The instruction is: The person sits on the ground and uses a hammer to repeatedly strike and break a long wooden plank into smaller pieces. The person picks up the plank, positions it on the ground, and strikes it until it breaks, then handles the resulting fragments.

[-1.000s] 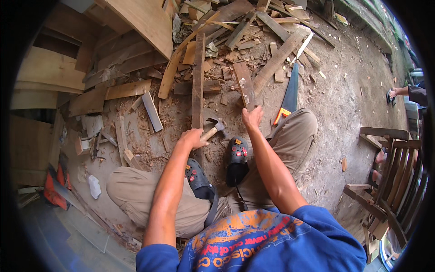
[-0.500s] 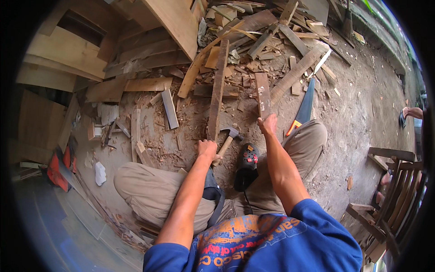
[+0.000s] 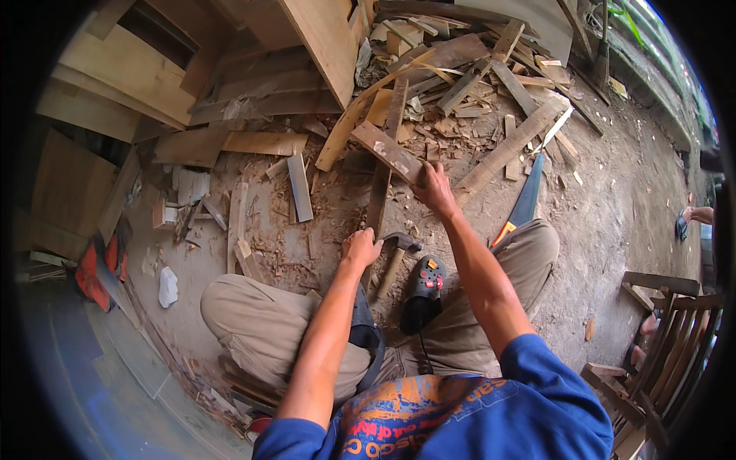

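Note:
My left hand [image 3: 362, 247] is closed round the near end of a long, narrow wooden strip [image 3: 379, 193], which points away from me toward the scrap pile. In my right hand [image 3: 435, 190] is the near end of a short wooden board [image 3: 389, 152] with pale patches. The short board slants up to the left and crosses over the strip; whether the two touch is unclear. A claw hammer [image 3: 392, 270] with a wooden handle lies on the ground beside my left hand, close to my dark clog [image 3: 426, 280].
A handsaw [image 3: 526, 193] lies beside my right knee, next to a long plank [image 3: 507, 148]. Scrap wood [image 3: 452, 84] is heaped at the far side. Wooden panels [image 3: 314, 50] stand at the upper left. A slatted wooden chair [image 3: 675, 345] is at the right; another person's foot [image 3: 682, 222] shows beyond it.
My right hand has swung the short board leftward and tilted it across the strip. The strip's far end has shifted a little, with my left hand still on it.

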A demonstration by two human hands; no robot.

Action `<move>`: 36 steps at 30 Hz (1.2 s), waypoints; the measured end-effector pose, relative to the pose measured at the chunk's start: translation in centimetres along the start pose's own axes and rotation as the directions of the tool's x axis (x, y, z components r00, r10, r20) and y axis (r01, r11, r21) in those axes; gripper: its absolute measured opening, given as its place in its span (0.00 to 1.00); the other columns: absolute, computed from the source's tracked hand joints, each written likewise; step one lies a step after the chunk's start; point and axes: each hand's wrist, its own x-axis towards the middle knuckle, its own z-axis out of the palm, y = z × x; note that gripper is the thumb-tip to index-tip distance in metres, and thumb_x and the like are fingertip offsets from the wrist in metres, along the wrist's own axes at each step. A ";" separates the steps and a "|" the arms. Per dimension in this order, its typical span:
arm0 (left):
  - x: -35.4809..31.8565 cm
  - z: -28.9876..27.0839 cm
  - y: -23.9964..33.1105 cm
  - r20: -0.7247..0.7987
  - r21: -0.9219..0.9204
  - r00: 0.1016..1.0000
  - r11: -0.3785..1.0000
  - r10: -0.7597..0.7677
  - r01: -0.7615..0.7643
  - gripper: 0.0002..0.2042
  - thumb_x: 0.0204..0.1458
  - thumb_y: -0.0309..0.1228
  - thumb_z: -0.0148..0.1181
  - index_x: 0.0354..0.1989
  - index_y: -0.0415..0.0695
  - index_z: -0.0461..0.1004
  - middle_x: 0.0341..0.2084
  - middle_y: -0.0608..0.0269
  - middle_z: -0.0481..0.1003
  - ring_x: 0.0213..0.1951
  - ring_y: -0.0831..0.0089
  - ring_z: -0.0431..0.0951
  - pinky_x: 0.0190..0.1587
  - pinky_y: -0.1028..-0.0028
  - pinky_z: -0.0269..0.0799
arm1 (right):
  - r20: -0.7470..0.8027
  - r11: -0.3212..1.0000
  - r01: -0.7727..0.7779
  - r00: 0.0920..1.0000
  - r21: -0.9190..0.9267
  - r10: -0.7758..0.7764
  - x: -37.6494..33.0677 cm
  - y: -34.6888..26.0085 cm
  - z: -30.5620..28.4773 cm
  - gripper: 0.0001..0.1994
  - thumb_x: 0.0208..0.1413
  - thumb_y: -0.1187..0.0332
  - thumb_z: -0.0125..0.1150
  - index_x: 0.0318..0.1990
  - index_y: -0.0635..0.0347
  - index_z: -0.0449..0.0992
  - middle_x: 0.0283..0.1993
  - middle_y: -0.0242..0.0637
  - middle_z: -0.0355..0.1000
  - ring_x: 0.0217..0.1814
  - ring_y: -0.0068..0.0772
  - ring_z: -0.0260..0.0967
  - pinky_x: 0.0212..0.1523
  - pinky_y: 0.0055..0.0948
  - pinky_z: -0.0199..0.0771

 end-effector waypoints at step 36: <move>0.1 -0.1 -3.4 0.099 -0.195 0.992 0.979 0.082 -0.061 0.13 0.49 0.36 0.63 0.31 0.36 0.75 0.28 0.42 0.77 0.35 0.48 0.78 0.39 0.58 0.72 | 0.030 0.951 0.222 0.975 -0.217 -0.221 -2.3 -0.3 2.0 0.21 0.49 0.71 0.57 0.53 0.62 0.68 0.55 0.49 0.65 0.60 0.48 0.61 0.60 0.43 0.60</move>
